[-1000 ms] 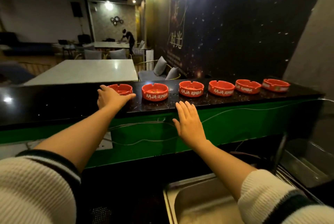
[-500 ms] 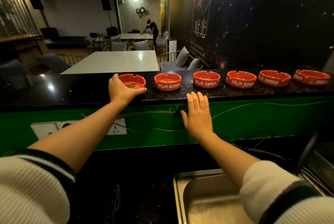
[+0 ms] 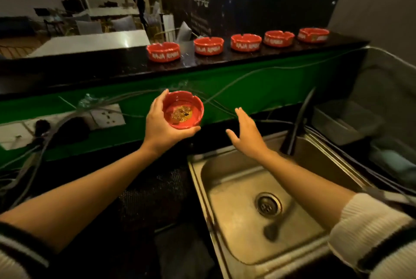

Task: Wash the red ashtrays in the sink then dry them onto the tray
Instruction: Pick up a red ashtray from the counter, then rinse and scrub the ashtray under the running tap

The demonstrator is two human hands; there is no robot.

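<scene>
While the left hand (image 3: 163, 125) grips a red ashtray (image 3: 183, 110) with brown residue inside, held in the air at 10 o'clock from the sink (image 3: 245, 191), the right hand (image 3: 248, 134) hovers beside it with fingers spread and holds nothing. Five more ashtrays (image 3: 245, 42) sit in a row on the black worktop (image 3: 112, 67) at 12 o'clock.

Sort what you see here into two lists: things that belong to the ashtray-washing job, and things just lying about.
Part of the job:
held ashtray, dirty inside, in the left hand
five ashtrays on the counter
sink
tap
right hand, open, empty

Lying about:
wall socket
loose cables
grey bin
</scene>
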